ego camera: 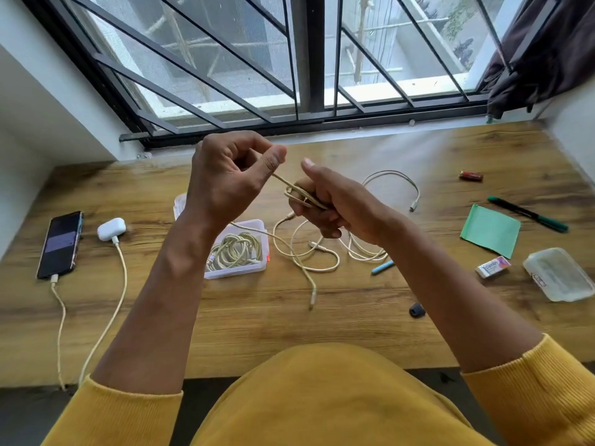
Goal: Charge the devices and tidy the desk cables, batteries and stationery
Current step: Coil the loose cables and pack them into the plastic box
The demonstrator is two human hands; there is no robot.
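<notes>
Raised left hand [225,175] and right hand [335,204] pinch cable [297,191] loops.

One view only, head-worn, wide-angle. We look forward and steeply down from above our own chest onto the tabletop [322,323], which fills the middle of the frame at arm's reach. We face the barred window [302,59] at the far edge. Straight lines bow toward the frame edges.
</notes>
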